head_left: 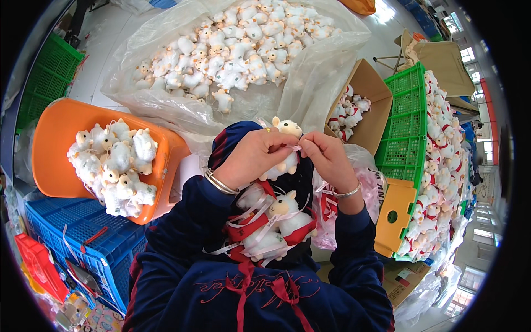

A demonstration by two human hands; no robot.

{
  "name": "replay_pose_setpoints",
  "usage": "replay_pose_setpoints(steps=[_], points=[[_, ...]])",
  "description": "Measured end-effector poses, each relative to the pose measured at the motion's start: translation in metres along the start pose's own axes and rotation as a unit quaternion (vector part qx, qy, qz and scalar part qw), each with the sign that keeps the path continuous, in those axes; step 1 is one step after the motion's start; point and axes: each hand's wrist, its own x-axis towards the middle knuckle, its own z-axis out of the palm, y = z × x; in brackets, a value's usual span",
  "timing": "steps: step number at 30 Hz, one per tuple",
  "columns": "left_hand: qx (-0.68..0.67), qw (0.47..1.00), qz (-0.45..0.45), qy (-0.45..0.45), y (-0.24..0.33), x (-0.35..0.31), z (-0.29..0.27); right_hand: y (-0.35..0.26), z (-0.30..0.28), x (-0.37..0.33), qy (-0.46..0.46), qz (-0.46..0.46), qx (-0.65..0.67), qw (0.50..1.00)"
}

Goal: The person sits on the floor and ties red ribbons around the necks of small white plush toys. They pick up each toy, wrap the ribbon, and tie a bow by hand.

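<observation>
A small white plush animal (287,128) with a cream face stands between my two hands above my lap. My left hand (256,156) pinches a narrow pale pink ribbon (297,148) at the toy's neck. My right hand (330,160) is closed on the ribbon from the other side, its fingertips almost meeting the left ones. The fingers cover part of the toy's body. Just below, on my lap, lie more white plush animals (278,224) with red cloth pieces (299,233) and loose printed ribbons (269,223) across them.
Ahead, a clear plastic sheet (310,91) holds a heap of plush animals (238,50). An orange plastic stool (58,149) with several plush animals is left, above blue crates (77,218). Right are a cardboard box (370,105), a green crate (401,124) and a pink-filled plastic bag (362,193).
</observation>
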Motion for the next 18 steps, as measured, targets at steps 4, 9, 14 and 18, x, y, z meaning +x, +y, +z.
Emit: replay_pose_setpoints(steps=[4, 9, 14, 18], points=[[-0.004, 1.0, -0.01, -0.001, -0.003, 0.0, 0.0, -0.01, 0.004, -0.001, -0.001, -0.003, 0.016, 1.0], [0.034, 0.999, 0.032, -0.001, -0.005, 0.002, -0.001, -0.011, 0.004, 0.0, 0.007, -0.021, -0.031, 0.999], [-0.046, 0.999, -0.015, 0.017, -0.008, 0.001, 0.0, -0.011, 0.006, 0.003, 0.014, -0.025, -0.069, 0.997], [-0.024, 0.998, -0.025, 0.047, -0.001, -0.003, 0.002, 0.0, 0.004, 0.005, 0.032, -0.007, -0.046, 0.998]])
